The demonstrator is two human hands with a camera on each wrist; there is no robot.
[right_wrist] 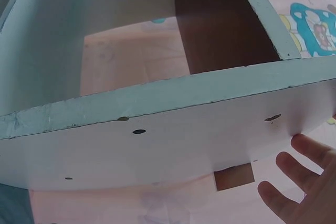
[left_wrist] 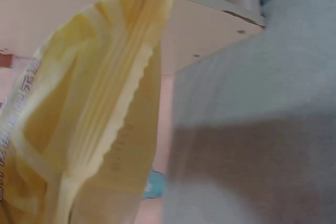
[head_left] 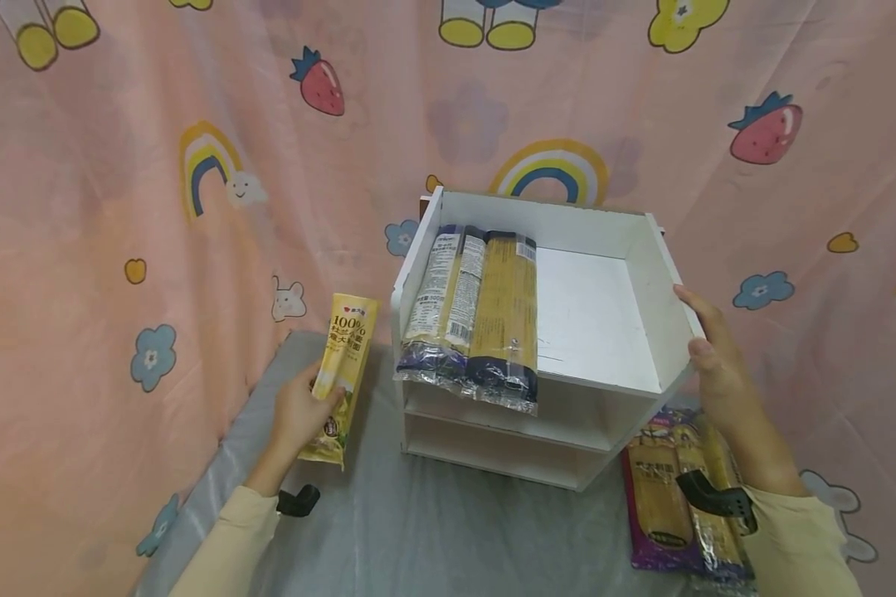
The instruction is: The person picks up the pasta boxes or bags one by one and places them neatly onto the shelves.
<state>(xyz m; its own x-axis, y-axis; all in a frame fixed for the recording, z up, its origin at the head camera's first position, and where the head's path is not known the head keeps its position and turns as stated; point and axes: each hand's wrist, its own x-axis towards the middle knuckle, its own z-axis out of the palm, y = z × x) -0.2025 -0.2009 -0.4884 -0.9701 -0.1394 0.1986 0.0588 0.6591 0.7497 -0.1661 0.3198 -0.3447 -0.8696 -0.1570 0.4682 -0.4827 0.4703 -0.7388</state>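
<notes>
In the head view my left hand (head_left: 304, 412) grips a yellow spaghetti packet (head_left: 353, 344) by its side, upright and a little tilted, left of a white shelf unit (head_left: 597, 311). Close up in the left wrist view, the packet (left_wrist: 105, 93) shows its crimped end and back seam near the unit's side panel. My right hand (head_left: 724, 381) touches the unit's right side panel near its upper edge. Its spread fingers (right_wrist: 294, 166) lie by the outer face in the right wrist view. Two spaghetti packs, one with a printed label (head_left: 444, 290) and one mostly clear (head_left: 504, 307), lie side by side on the top.
More pasta packs, one purple-edged (head_left: 664, 506), lie on the grey cloth (head_left: 448, 531) right of the unit, partly under my right forearm. Lower compartments (head_left: 508, 410) face me. A pink patterned curtain (head_left: 82, 249) hangs behind.
</notes>
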